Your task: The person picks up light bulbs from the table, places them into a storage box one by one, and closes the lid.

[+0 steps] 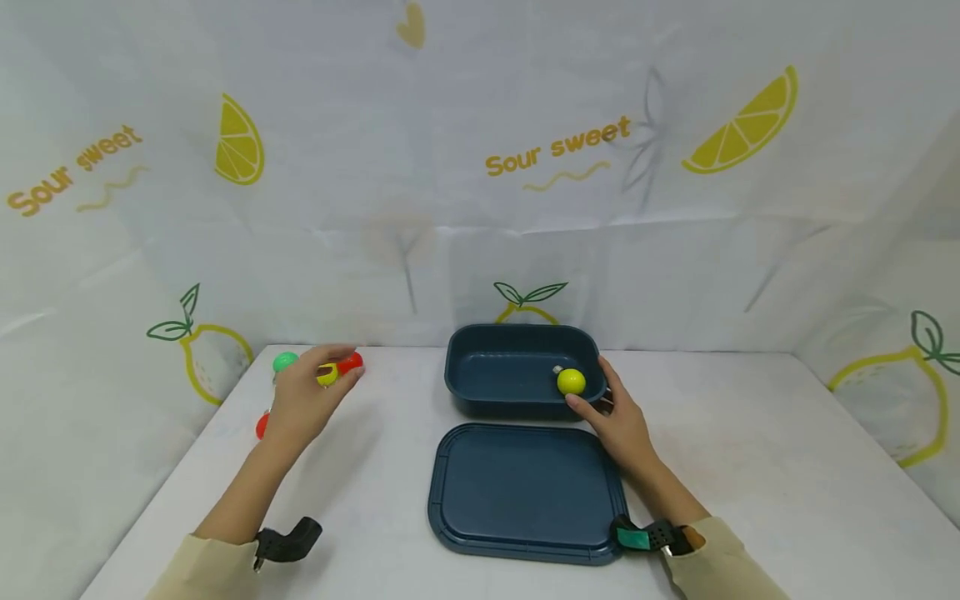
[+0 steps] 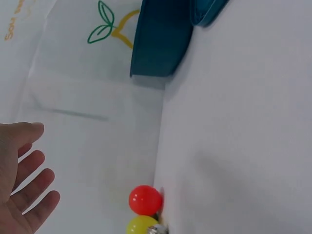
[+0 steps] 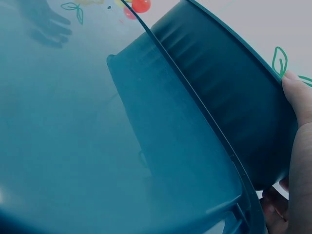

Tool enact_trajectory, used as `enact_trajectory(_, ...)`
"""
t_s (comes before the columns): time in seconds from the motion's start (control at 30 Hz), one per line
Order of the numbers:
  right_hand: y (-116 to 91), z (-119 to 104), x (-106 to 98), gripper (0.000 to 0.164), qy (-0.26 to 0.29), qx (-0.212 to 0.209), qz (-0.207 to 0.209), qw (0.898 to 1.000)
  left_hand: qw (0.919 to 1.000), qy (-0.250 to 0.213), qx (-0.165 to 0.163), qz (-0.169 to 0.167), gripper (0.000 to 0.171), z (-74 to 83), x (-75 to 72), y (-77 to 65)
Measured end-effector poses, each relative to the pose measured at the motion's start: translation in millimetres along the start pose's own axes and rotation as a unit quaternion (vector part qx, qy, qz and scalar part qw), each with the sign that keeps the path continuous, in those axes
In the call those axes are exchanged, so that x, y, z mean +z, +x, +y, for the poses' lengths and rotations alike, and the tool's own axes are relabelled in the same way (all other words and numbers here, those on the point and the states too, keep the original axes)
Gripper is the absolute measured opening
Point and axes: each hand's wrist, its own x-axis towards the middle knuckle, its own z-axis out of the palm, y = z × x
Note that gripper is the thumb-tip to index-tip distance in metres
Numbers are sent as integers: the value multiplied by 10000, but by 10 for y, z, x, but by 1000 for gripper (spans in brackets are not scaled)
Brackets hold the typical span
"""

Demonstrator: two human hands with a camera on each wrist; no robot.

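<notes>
The right hand (image 1: 624, 423) grips the dark-blue rectangular plastic box (image 1: 517, 408); the empty, loose-fingered left hand (image 1: 303, 402) should pinch one glossy red ball (image 1: 352, 362) squarely.

Screened work booth. I work at a white tabletop (image 1: 750, 442), bounded behind and at left and right by creased white sheeting (image 1: 322, 250) printed with lemon slices (image 1: 240, 150), outlined lemons (image 1: 221, 367) and "Sour sweet" lettering (image 1: 558, 148). Whether home, lab or workshop surrounds me cannot be told.
</notes>
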Motion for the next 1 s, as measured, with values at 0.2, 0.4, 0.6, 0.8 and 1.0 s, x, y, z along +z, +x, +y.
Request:
enact_trajectory(0.2, 4, 2, 3, 87, 9, -39, 15, 10000, 9983, 238, -283, 458, 32, -190, -154, -116)
enact_trajectory(0.4, -4, -1, 0, 87, -13, 48, -3, 10000, 9915, 273, -940, 863, 34, -313, -357, -229)
enact_trajectory(0.6, -17, 1, -23, 87, -51, -7, 9, 10000, 9904, 524, -1149, 559, 40, -398, -405, -261)
enact_trajectory(0.8, -42, -6, -26, 87, -52, -1, 51, 10000, 9872, 866, -1333, 133, 47, -491, -404, -284)
enact_trajectory(1.0, -15, -10, 0, 87, 20, -20, 28, 10000, 9784, 1219, -1638, -308, 52, -688, -403, -329)
